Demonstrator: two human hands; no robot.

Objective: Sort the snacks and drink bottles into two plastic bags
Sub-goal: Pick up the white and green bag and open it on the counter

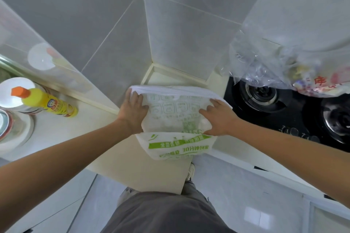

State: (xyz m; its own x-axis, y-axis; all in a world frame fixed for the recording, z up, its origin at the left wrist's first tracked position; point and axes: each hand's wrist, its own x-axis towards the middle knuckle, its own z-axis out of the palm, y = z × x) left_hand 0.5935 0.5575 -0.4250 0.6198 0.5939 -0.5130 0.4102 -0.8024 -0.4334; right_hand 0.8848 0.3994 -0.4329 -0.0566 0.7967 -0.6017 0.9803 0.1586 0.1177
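Observation:
A white plastic bag (pixel 176 117) with green print lies on the corner of the cream countertop (pixel 98 128), its lower end hanging over the front edge. My left hand (pixel 132 108) rests flat on the bag's left side, fingers reaching to its top edge. On the bag's right side lies my right hand (pixel 219 117), fingers spread flat. A clear plastic bag (pixel 265 62) holding colourful snack packets (pixel 320 83) sits over the back of the stove. What the white bag holds is hidden.
A black gas hob (pixel 280 108) with two burners lies to the right. At the left stand a yellow bottle (pixel 49 103) with an orange cap, a white-lidded container (pixel 17 89) and a glass jar (pixel 11 130). Grey tiled walls close the corner behind.

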